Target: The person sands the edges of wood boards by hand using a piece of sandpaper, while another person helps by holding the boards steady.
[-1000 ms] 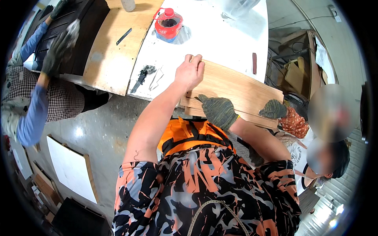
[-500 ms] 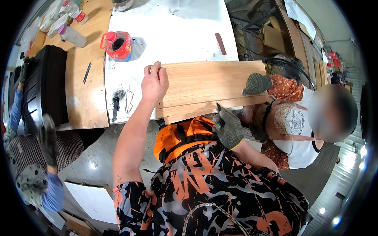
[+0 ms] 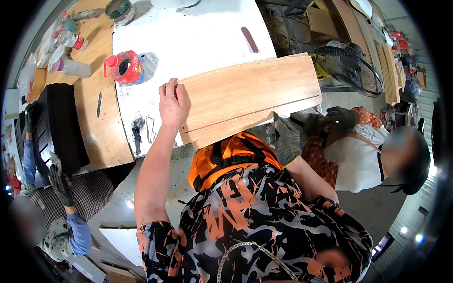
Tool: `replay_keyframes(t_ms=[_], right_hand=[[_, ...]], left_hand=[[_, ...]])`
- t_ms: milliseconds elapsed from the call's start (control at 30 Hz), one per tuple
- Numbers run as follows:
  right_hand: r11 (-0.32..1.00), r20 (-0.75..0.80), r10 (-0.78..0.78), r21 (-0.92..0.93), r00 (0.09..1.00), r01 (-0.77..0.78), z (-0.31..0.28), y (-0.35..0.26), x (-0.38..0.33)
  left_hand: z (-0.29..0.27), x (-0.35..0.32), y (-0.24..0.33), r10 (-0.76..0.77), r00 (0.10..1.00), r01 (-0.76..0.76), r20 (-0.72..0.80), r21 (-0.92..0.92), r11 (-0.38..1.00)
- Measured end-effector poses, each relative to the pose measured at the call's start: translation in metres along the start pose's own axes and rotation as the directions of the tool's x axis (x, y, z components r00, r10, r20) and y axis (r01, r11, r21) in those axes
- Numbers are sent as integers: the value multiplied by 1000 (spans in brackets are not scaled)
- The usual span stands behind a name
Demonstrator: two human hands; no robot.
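A light wood-grain board [image 3: 250, 87] lies across the white tabletop, with a narrow groove along its near side. My bare left hand [image 3: 172, 104] grips the board's left end, its fingers bent at the far corner. In a grey knit glove, my right hand [image 3: 287, 141] is closed around a small dark tool [image 3: 275, 116] just off the board's near edge. Only the tool's thin tip shows; its kind cannot be made out. An orange and black bag [image 3: 231, 158] sits at my waist, partly under the board's near edge.
On the white table [image 3: 198, 42] stand a red-capped jug [image 3: 126, 68], a jar [image 3: 120, 13] and a dark red strip [image 3: 249, 39]. A black fan [image 3: 349, 70] is beyond the board's right end. Co-workers with gloved hands [image 3: 340, 118] are at right and left, the left one beside a black panel [image 3: 66, 127].
The right co-worker's gloved hand has come off the board's right end and drawn back. My right hand has moved right along the near edge. My left hand keeps its hold.
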State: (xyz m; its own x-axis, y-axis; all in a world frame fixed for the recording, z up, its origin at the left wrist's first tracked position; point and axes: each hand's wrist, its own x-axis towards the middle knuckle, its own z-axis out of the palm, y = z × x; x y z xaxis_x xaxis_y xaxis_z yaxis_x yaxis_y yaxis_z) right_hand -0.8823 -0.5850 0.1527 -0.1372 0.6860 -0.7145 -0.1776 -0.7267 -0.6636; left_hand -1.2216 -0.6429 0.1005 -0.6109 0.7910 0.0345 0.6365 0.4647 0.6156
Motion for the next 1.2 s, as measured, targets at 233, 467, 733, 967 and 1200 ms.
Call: replay_keyframes(t_ms=[233, 467, 733, 967, 1200], right_hand=[[986, -12, -82, -145, 997, 80, -16, 2, 17], [969, 32, -99, -223, 995, 103, -17, 3, 16], [955, 95, -24, -291, 995, 51, -17, -11, 18], [843, 41, -188, -506, 981, 183, -31, -6, 34], [731, -111, -342, -655, 933, 191, -22, -7, 36]], left_hand=[[8, -5, -9, 71, 997, -71, -4, 35, 997], [7, -19, -3, 21, 1000, -22, 16, 42, 999], [1, -20, 0, 106, 993, -115, 54, 211, 971], [-1, 15, 38, 441, 862, -505, 250, 341, 793], [41, 32, 82, 665, 558, -809, 497, 146, 570]])
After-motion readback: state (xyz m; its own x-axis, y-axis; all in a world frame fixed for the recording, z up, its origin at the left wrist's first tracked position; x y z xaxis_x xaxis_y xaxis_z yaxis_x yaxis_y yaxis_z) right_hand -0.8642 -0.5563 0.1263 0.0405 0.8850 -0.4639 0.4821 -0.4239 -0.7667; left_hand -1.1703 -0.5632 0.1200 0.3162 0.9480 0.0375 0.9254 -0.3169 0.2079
